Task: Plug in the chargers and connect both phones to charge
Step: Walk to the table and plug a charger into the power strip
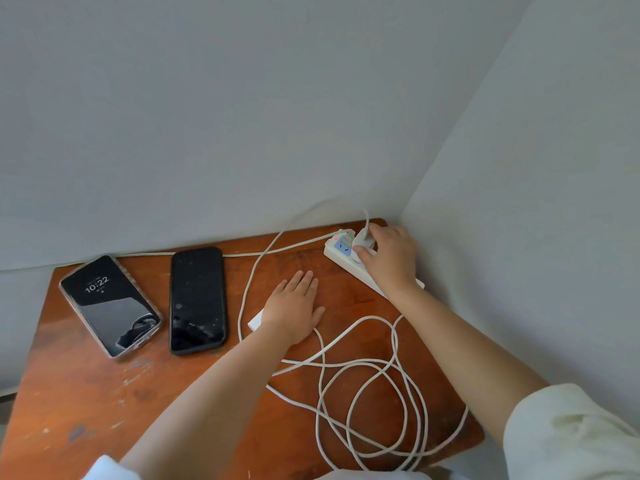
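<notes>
Two phones lie face up on the left of the wooden table (104, 403): a clear-cased phone (110, 305) with its screen lit at 10:22, and a black phone (197, 299) with a dark screen. A white power strip (346, 260) lies in the far right corner. My right hand (389, 259) grips a white charger plug (363, 239) at a socket of the strip. My left hand (294, 306) rests flat, fingers spread, on a second white charger (255, 322). Loose white cables (374, 403) coil near the front right.
Grey walls meet in a corner just behind the power strip. A cord from the strip (242, 253) runs left along the back wall behind the phones. The table's front right corner sits under the cable coils.
</notes>
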`<state>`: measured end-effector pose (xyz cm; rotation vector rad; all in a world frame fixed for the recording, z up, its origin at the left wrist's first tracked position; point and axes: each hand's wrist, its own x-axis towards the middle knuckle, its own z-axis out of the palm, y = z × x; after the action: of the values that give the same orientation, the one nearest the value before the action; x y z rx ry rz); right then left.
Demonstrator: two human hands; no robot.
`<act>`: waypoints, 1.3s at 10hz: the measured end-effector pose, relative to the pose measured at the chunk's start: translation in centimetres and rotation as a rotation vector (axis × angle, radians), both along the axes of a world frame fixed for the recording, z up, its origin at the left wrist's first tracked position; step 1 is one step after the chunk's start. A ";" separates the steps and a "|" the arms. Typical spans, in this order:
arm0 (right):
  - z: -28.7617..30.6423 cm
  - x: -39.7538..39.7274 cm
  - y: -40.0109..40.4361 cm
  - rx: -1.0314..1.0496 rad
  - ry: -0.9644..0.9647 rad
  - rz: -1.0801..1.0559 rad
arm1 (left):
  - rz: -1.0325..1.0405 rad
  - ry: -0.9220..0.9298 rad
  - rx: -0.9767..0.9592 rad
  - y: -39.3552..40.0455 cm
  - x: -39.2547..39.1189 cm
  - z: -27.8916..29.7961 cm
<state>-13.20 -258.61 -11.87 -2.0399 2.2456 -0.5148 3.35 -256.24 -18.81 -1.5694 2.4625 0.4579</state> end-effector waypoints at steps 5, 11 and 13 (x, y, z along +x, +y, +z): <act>-0.8 0.0 0.0 -0.008 -0.001 0.032 | 0.018 -0.021 -0.012 0.1 -0.1 -0.2; -0.6 -0.4 1.2 -0.189 0.165 0.219 | 0.039 -0.026 -0.023 0.1 -0.2 -0.8; -1.4 -0.3 1.2 -0.217 0.142 0.204 | 0.037 -0.021 -0.031 0.0 -0.2 -1.0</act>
<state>-13.50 -257.41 -13.29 -2.4521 2.0995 -0.6383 3.14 -256.23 -19.79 -1.6261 2.4396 0.4094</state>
